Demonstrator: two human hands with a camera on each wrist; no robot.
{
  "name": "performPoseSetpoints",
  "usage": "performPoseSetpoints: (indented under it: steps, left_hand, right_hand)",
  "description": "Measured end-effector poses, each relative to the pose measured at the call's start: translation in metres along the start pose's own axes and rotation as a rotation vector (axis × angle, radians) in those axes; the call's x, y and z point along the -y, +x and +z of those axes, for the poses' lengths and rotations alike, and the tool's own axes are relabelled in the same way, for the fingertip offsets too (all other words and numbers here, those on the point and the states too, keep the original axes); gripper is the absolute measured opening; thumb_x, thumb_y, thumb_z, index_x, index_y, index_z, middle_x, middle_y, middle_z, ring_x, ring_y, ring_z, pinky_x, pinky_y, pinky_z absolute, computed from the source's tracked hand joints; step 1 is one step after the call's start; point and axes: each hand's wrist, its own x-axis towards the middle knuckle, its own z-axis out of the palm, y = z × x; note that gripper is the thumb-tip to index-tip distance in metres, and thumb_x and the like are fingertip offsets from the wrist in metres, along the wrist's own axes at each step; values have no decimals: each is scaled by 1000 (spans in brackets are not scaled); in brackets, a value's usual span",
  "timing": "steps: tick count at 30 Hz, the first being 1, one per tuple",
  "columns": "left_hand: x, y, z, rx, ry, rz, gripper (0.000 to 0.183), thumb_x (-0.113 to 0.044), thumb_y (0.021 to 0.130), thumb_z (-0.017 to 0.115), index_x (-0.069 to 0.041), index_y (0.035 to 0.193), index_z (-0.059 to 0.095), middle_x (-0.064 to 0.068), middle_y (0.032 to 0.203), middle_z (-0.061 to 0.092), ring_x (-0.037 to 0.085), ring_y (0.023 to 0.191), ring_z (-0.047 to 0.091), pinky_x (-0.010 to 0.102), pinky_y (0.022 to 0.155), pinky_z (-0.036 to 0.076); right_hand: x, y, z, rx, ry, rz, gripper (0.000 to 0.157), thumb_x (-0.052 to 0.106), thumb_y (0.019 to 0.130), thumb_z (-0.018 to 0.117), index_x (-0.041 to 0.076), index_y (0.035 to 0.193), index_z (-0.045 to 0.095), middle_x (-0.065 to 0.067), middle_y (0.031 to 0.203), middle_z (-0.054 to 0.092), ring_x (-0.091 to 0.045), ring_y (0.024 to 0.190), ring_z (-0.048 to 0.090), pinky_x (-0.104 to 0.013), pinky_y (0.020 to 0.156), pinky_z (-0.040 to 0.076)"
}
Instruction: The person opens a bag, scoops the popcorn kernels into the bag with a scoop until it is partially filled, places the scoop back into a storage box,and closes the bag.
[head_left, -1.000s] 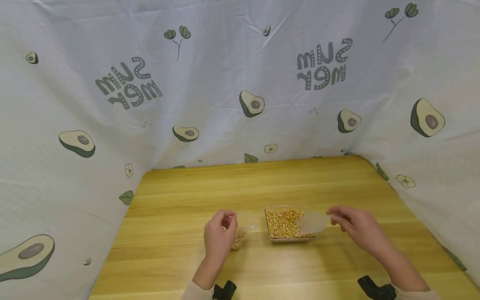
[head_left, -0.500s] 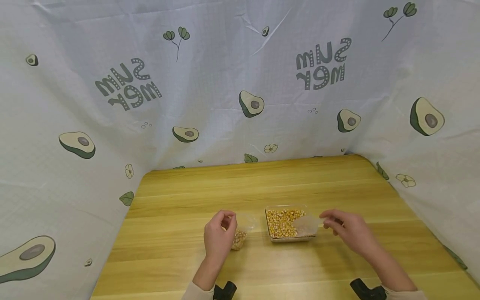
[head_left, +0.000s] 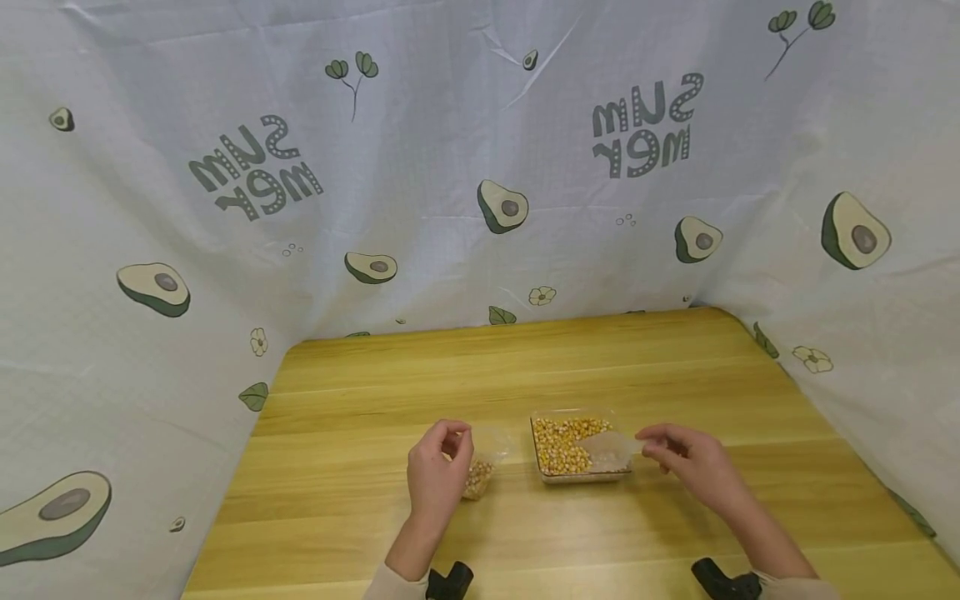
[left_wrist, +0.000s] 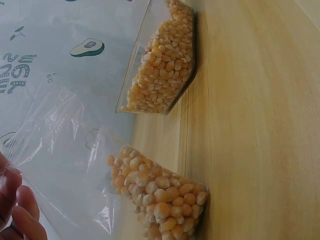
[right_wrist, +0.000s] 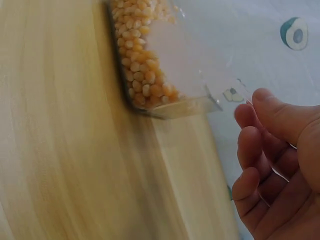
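A clear plastic box [head_left: 581,477] full of yellow corn kernels [head_left: 558,442] stands on the table. My right hand [head_left: 693,462] pinches the handle end of a translucent scoop [head_left: 609,450] between thumb and forefinger. The scoop's blade lies in the kernels at the box's right side, partly sunk among them. To the left of the box, a clear plastic bag [left_wrist: 70,145] with corn kernels in its bottom [left_wrist: 165,200] rests on the table. The top edge of this bag is pinched by my left hand [head_left: 441,467], which hides part of it in the head view.
The wooden table [head_left: 360,392] stretches around the box and bag. A white cloth with printed avocados [head_left: 502,207] hangs behind and at both sides of it. Black wrist mounts [head_left: 450,581] sit at both wrists.
My right hand has moved left with the scoop, and the blade has gone further into the kernels. The left hand and the bag have stayed in place.
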Motion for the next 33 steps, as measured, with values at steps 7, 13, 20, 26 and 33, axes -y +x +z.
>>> performPoseSetpoints:
  steps: [7, 13, 20, 26, 33]
  left_hand:
    - [0, 1, -1, 2, -3, -20, 7, -6, 87, 71, -13, 86, 73, -4, 64, 64, 3, 57, 57, 18, 50, 44]
    - [0, 0, -1, -3, -7, -9, 8, -5, 87, 71, -13, 86, 73, -4, 63, 63, 2, 57, 57, 18, 48, 44]
    - [2, 0, 0, -6, -9, 0, 6, -5, 87, 71, -10, 87, 73, -4, 64, 64, 1, 57, 56, 18, 48, 44]
    - [1, 0, -1, -3, -18, -5, 6, -5, 87, 70, -10, 88, 73, -4, 64, 64, 2, 57, 56, 19, 48, 45]
    - [1, -1, -1, 3, -28, -16, 6, -4, 87, 71, -9, 87, 73, -5, 64, 63, 0, 57, 55, 19, 48, 44]
  right_hand:
    - [-8, 2, 6, 1, 67, 66, 28, 27, 98, 64, 6, 117, 70, -8, 76, 59, -14, 60, 50, -27, 51, 40]
    - [-20, 5, 17, 0, 162, 144, 30, 28, 97, 65, 6, 117, 70, -3, 77, 61, -11, 64, 53, -26, 55, 45]
    - [-28, 9, 25, 5, 336, 166, 35, 21, 98, 64, -5, 122, 65, 4, 74, 55, -9, 64, 54, -27, 56, 49]
    - [-31, 11, 26, 23, 413, 195, 38, 21, 100, 62, -7, 126, 61, 4, 74, 53, -12, 63, 52, -28, 55, 47]
    - [-30, 11, 29, 34, 504, 248, 40, 21, 101, 60, -9, 128, 57, 7, 81, 63, -11, 65, 53, -29, 58, 51]
